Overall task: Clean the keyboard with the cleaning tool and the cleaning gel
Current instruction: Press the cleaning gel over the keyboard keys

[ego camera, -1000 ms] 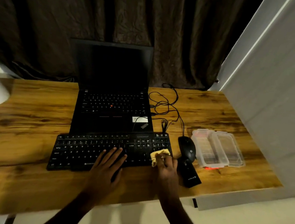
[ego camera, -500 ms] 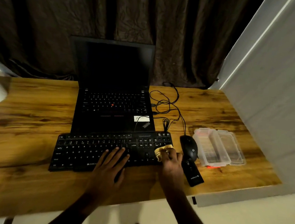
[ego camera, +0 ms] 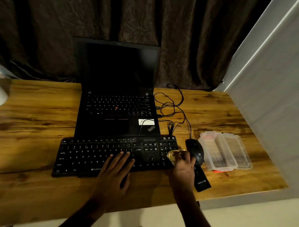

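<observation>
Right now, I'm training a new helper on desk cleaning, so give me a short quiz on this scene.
1. True or false: the left hand lies flat on the keyboard.
2. The right hand holds the yellow gel at the keyboard's: A left end, B middle, C right end.
3. Which corded device sits just right of the yellow gel?
Key: 1 true; 2 C; 3 the mouse.
</observation>
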### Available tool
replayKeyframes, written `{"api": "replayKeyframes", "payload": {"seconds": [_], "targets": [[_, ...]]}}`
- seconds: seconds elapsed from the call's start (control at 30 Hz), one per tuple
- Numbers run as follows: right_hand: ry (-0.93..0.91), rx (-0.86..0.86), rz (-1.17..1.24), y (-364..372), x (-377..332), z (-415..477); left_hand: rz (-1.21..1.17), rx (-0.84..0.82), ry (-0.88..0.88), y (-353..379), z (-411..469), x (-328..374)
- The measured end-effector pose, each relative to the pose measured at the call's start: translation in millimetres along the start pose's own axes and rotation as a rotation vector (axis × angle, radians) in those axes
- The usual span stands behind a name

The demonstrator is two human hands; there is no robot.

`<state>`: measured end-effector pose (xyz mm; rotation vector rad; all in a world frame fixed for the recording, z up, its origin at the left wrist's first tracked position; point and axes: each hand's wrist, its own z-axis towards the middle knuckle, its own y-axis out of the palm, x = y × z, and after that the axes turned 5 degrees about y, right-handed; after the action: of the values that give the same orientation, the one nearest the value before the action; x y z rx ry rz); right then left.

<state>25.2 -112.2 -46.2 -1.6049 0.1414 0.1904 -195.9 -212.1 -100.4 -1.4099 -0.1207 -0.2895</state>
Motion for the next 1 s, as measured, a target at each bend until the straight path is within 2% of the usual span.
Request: {"api": "replayKeyframes", "payload": {"seconds": [0.17, 0.37, 0.47, 0.57, 0.77, 0.93, 1.0], "targets": [[-0.166, 0.009, 0.014, 2.2, -23.4, -0.8, 0.012, -0.013, 0.013, -1.3, -0.2, -0.8], [0.039, -0.053, 0.025, -13.8, -7.6, 18.0, 0.004, -0.018, 0.01, -1.2, 0.3, -0.6], [-0.047, -0.111, 0.002, -12.7, -24.0, 12.4, 0.024, -0.054, 0.029, 3.5, 0.3, -5.9], [-0.166, -0.086, -0.056, -5.4, -31.2, 6.9, 0.033, -0.058, 0.033, 4.8, 0.5, -7.2], [0.035, -0.072, 0.067, -16.4, -19.6, 22.2, 0.049, 0.015, 0.05, 6.3, -0.7, -5.8], [-0.146, -0.055, 0.063, -14.3, -39.3, 11.9, 0.075, 0.032, 0.063, 9.2, -1.0, -7.8], [-0.128, -0.095, 0.043, -16.2, -32.8, 18.0, 0.059, 0.048, 0.053, 7.8, -0.7, -6.5]]}}
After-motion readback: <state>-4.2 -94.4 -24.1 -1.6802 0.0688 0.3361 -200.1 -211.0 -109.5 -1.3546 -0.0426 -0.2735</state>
